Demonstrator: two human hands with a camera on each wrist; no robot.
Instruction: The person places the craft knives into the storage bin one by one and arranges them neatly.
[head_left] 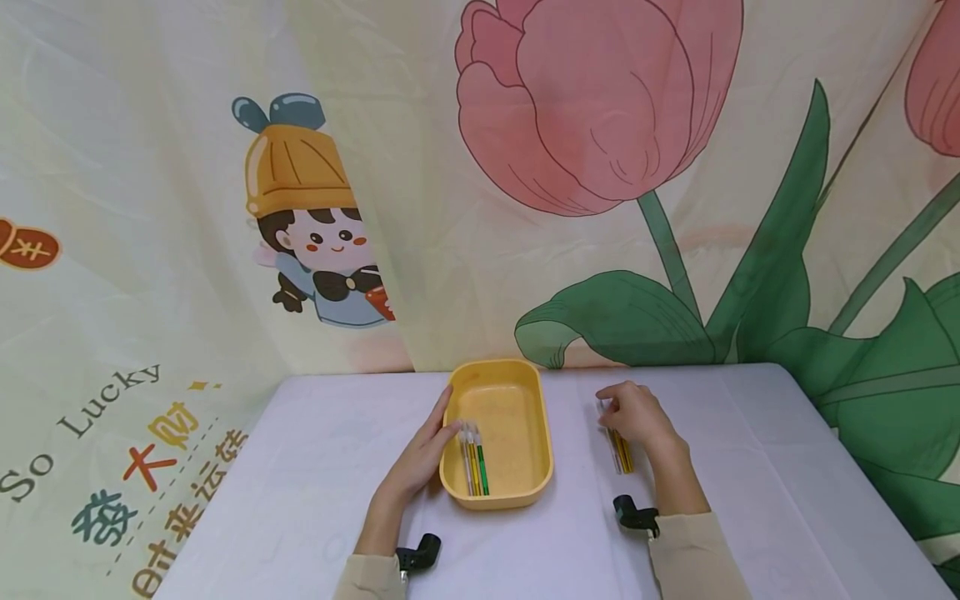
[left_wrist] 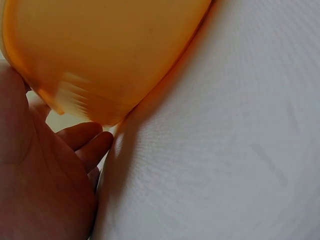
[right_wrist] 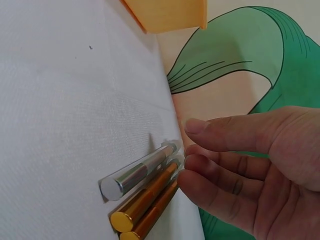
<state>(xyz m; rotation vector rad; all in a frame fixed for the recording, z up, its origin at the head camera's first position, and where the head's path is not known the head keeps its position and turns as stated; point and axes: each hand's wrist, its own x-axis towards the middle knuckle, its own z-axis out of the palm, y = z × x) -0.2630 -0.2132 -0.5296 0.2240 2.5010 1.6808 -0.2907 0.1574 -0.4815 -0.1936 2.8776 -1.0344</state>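
Note:
My left hand (head_left: pixel 420 454) grips the left side of a yellow tray (head_left: pixel 512 433), thumb at the rim and the other fingers along its outer wall. Inside the tray, on its left, lie several slim pens, among them a green pen (head_left: pixel 483 475). To the right of the tray, my right hand (right_wrist: pixel 235 167) hovers around the far ends of three pens on the table: one silver pen (right_wrist: pixel 137 175) and two gold pens (right_wrist: pixel 145 200). Its thumb stands apart from the bent fingers, with a gap between them. The fingertips come close to the pens' clear ends.
A white cloth (head_left: pixel 322 475) covers the table, whose back edge meets a printed fabric backdrop (head_left: pixel 420 208). Each wrist carries a small black camera, such as the right-hand camera (head_left: pixel 634 514).

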